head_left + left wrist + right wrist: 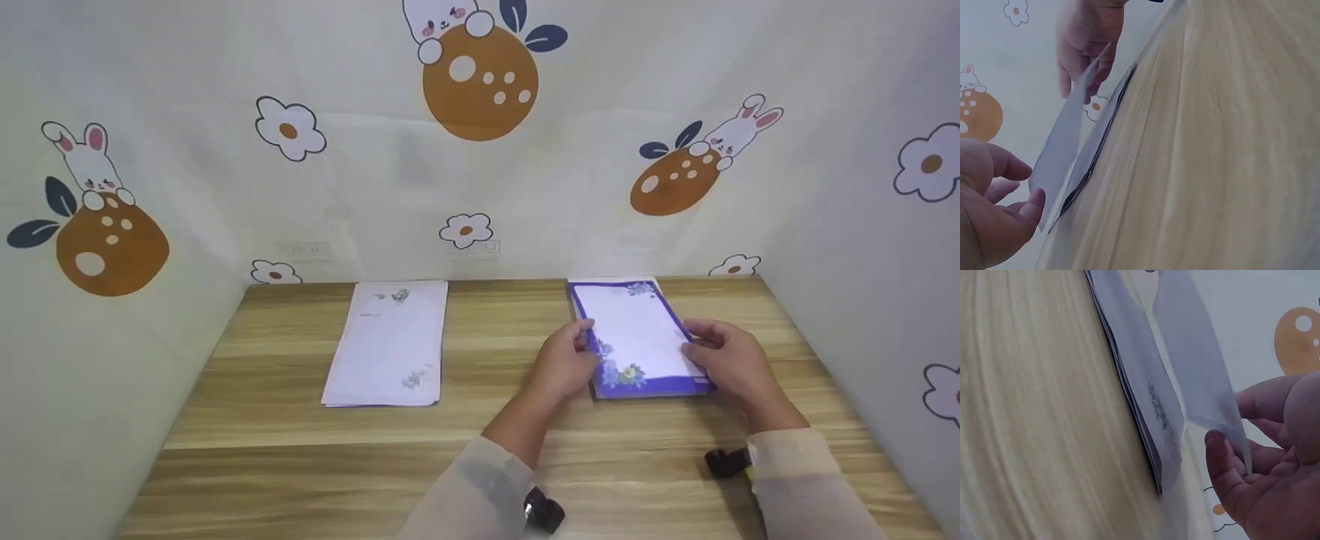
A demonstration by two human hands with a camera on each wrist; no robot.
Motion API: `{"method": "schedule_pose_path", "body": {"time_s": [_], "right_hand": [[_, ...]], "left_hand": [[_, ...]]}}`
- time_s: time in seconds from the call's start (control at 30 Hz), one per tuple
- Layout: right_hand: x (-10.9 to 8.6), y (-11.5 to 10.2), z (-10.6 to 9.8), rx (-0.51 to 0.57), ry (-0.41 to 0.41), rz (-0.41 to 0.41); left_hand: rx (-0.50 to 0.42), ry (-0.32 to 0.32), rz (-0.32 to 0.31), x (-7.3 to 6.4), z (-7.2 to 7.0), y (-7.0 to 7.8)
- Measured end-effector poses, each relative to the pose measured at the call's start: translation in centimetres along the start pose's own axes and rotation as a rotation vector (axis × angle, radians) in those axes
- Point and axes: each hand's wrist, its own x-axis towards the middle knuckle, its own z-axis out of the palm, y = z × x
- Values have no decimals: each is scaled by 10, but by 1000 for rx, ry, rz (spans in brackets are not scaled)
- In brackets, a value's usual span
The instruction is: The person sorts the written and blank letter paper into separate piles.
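A sheet of paper with a purple border and blue flowers [637,330] lies between my two hands at the right of the table. Both wrist views show it raised over a thin stack of paper [1145,394], whose top carries a small floral print. My right hand [735,364] pinches the sheet's right edge between thumb and fingers. At its left edge, my left hand [566,364] holds the sheet, with thumb and fingertips on either side of the border. From the left wrist, the sheet's pale underside [1061,140] shows, tilted above the stack.
Another stack of white paper [386,345] with grey floral prints lies to the left on the wood-grain table [300,465]. A pale curtain [360,187] printed with rabbits, oranges and flowers encloses the back and sides. Small black devices [546,510] are worn at both wrists.
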Motion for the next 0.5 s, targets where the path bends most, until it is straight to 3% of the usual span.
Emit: {"method": "schedule_pose_path", "body": {"time_s": [0.23,0.5], "right_hand": [[0,-1,4,-14,-12,0],[0,-2,6,-99,-28,-9]], "left_hand": [[43,-5,12,3,-2,-3],[93,2,24,4,0,-4]]}}
